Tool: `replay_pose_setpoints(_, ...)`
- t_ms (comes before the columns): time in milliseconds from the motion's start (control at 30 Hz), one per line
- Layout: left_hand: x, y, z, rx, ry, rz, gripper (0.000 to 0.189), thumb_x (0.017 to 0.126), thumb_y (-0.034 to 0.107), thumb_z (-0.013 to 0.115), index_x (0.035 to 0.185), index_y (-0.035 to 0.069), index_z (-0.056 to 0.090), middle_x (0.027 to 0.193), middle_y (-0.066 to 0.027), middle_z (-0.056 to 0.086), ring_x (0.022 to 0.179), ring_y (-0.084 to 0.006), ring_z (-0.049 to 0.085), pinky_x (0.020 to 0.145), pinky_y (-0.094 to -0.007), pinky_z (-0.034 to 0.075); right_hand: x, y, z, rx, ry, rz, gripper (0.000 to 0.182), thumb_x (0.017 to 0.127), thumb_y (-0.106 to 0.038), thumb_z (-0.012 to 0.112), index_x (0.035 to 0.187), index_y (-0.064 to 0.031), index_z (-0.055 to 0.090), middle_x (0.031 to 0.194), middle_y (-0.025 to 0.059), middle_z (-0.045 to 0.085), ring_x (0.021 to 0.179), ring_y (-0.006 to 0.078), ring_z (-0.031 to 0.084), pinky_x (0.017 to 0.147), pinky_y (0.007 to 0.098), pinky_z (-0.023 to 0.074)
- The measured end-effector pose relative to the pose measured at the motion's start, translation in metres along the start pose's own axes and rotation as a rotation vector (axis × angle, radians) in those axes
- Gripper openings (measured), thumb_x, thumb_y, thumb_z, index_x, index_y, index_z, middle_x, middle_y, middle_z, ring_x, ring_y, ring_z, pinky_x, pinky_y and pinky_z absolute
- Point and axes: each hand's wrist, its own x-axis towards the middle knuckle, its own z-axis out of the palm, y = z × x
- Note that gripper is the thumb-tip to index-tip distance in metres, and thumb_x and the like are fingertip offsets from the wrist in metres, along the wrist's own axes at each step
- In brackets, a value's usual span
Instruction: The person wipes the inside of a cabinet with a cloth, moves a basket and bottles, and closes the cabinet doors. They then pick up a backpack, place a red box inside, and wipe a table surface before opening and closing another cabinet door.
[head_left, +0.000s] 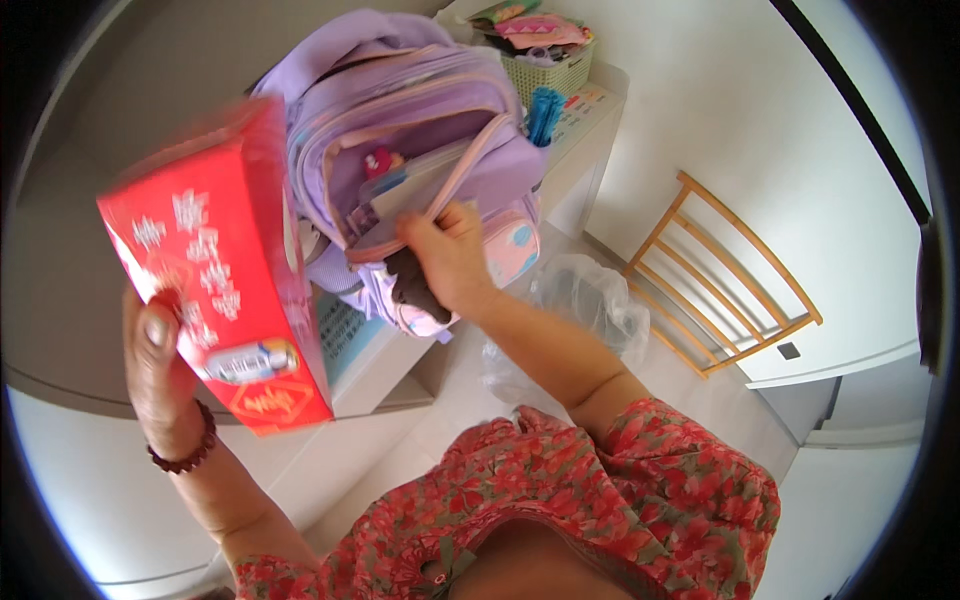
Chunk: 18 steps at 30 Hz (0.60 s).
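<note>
My left hand (161, 360) holds a red cardboard box (225, 262) that bears white writing, thumb on its front face, to the left of a purple backpack (405, 97). My right hand (450, 259) grips the pink-trimmed edge of the backpack's unzipped compartment and holds it apart. Inside that compartment lie a small pink-red toy (381, 161), a clear plastic case (431, 176) and some papers. Dark cloth (414, 289) shows below my right hand, by the backpack's pink patterned pocket (512, 241). The backpack's base is partly hidden.
The backpack rests on a white desk (382, 371) bearing printed sheets. A green woven basket (551, 75) of small items and a bundle of blue items (546, 116) stand behind it. A bin with a clear plastic bag (592, 300) and a wooden chair back (724, 277) are at the right.
</note>
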Motion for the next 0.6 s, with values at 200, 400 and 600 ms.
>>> replay_pose_setpoints(200, 0.109, 0.059, 0.073, 0.774, -0.025, 0.673, 0.077, 0.072, 0.034, 0.071, 0.135, 0.004, 0.038, 0.116, -0.0147, 0.055, 0.107, -0.0220, 0.054, 0.091, -0.0341, 0.043, -0.009, 0.018, -0.034, -0.320, 0.001, -0.109, 0.016, 0.082, -0.012, 0.057, 0.073, 0.0010, 0.058, 0.065, -0.0002, 0.056, 0.060, 0.0068, 0.050, 0.052, 0.0243, 0.0411)
replay_pose_setpoints(400, 0.174, 0.056, 0.061, 0.770, -0.045, 0.374, 0.079, 0.072, 0.036, 0.072, 0.135, 0.003, 0.037, 0.119, -0.0162, 0.054, 0.105, -0.0220, 0.056, 0.088, -0.0334, 0.045, -0.045, 0.016, -0.060, -0.332, -0.111, -0.080, 0.017, 0.083, -0.012, 0.057, 0.072, 0.0000, 0.058, 0.059, 0.0001, 0.053, 0.055, 0.0060, 0.048, 0.048, 0.0248, 0.0398)
replay_pose_setpoints(600, 0.255, 0.019, -0.015, 0.446, 0.034, 0.042, 0.078, 0.078, 0.044, 0.067, 0.138, 0.006, 0.035, 0.120, -0.0136, 0.054, 0.103, -0.0203, 0.056, 0.088, -0.0309, 0.045, -0.050, 0.022, -0.066, -0.261, -0.150, -0.114, 0.011, 0.084, -0.010, 0.059, 0.079, -0.0005, 0.059, 0.066, 0.0002, 0.058, 0.060, 0.0065, 0.052, 0.051, 0.0240, 0.0413)
